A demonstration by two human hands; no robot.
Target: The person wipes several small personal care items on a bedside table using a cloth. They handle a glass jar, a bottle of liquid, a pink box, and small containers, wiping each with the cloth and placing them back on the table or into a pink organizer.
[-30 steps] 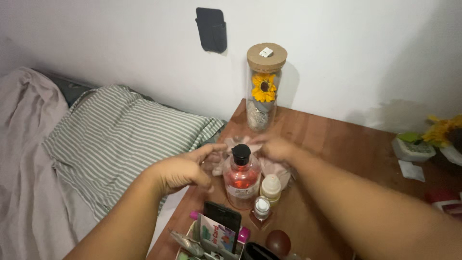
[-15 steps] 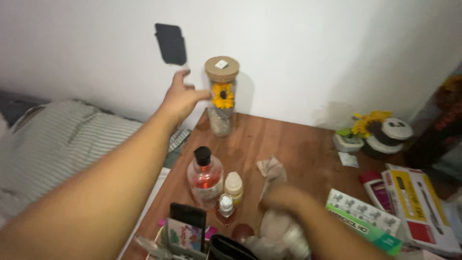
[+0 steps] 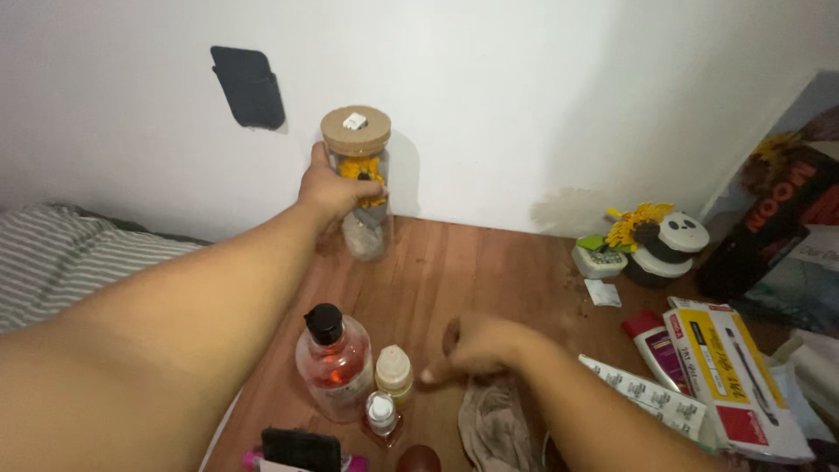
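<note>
Tall glass jar [image 3: 358, 188] with cork lid and yellow flower, at desk [image 3: 489, 271] back-left corner by wall, clasped by left hand [image 3: 330, 190], fingers wrapped round it. Beige cloth [image 3: 495, 424] near front edge pressed under curled right hand [image 3: 476, 346]. Yellow-white box [image 3: 732, 374] and white-green box [image 3: 645, 395] laid at right edge.

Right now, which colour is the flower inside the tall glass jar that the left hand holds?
Yellow with a dark centre; the flower shows best in the head view.
</note>
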